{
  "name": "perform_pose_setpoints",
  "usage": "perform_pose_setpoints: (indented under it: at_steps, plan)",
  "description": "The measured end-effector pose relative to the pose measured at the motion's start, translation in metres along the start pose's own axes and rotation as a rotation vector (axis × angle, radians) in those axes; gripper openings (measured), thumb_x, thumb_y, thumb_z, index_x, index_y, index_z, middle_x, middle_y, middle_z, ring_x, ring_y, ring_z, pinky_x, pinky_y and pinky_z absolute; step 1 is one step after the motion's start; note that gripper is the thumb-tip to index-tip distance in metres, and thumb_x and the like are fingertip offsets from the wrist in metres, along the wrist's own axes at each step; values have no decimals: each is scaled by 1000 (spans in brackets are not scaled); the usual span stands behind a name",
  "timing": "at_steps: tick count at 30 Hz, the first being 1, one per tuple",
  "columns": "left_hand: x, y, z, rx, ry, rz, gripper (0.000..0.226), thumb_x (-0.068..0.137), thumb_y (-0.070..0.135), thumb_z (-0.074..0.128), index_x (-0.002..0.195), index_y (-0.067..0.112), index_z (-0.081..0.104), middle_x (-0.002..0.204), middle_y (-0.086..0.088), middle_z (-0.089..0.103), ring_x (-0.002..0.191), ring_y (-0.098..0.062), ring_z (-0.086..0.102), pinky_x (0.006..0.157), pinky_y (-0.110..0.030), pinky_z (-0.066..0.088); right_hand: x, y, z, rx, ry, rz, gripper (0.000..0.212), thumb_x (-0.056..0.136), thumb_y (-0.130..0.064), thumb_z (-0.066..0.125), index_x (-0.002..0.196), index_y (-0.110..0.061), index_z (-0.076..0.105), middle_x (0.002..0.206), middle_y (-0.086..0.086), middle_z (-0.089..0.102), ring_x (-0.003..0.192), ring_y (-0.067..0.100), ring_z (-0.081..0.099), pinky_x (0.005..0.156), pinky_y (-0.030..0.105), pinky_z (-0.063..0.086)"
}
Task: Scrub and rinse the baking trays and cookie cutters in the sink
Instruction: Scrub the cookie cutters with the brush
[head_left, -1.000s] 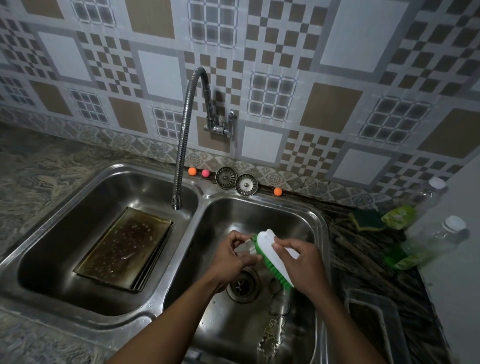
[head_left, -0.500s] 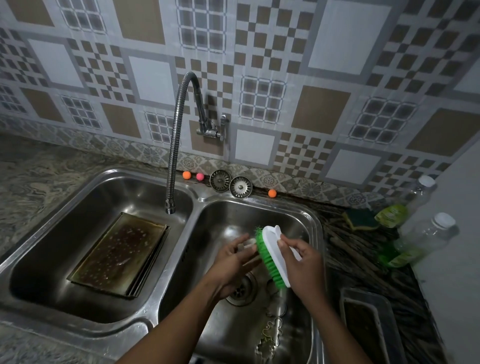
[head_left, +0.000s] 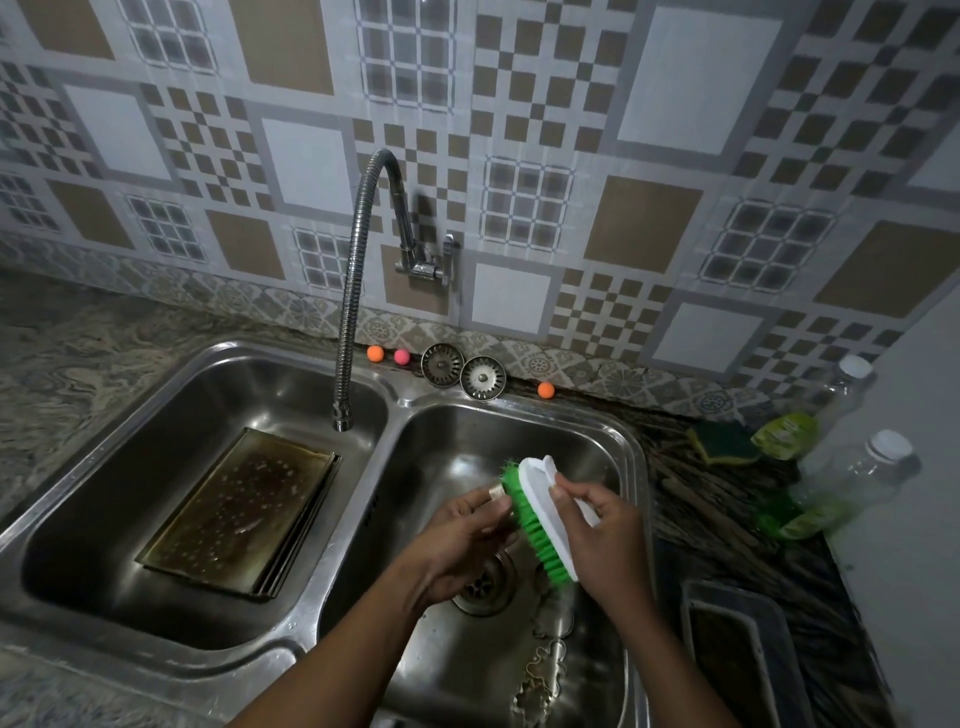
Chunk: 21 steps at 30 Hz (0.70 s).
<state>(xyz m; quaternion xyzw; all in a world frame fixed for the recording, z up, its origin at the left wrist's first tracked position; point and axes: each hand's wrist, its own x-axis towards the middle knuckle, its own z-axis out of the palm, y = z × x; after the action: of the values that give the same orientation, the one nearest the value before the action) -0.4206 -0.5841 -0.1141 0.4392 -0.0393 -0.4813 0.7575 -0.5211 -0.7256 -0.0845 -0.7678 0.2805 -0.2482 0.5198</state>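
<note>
Over the right basin, my right hand grips a white scrub brush with green bristles. My left hand pinches a small metal cookie cutter, which is pressed against the bristles and mostly hidden by my fingers. More cookie cutters lie on the right basin's floor near the drain. A stack of stained baking trays leans in the left basin.
The flexible tap hangs over the left basin with no water visible. Two strainer plugs and small coloured balls sit on the back ledge. A sponge, soap bottles and a dark tray stand on the right counter.
The brush has slid along the cutter, up and a little to the right. My view has shifted, so the sink sits lower in the frame.
</note>
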Motion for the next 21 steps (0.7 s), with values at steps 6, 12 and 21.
perform_pose_setpoints:
  at_steps: [6,12,21]
  plan:
    - [2,-2,-5,-82,42,32,43,85,8,65,128,5,61,126,-17,64,106,-24,66,87,-33,54,-1,3,-6,-128,-51,8,12,85,-38,69,96,-36,74,95,-21,70,95,-3,62,78,22,48]
    - [0,0,-7,-32,18,30,48,83,2,66,130,7,60,127,-17,64,115,-30,63,97,-38,50,2,-6,-1,-221,-43,-36,18,86,-38,68,101,-31,74,94,-20,70,93,-1,62,79,24,50]
    - [0,2,-11,-34,168,141,58,71,0,74,127,2,59,124,-18,66,114,-31,63,92,-37,55,2,-15,15,-206,-99,-58,11,87,-28,69,96,-25,75,89,-20,69,86,-12,60,68,2,40]
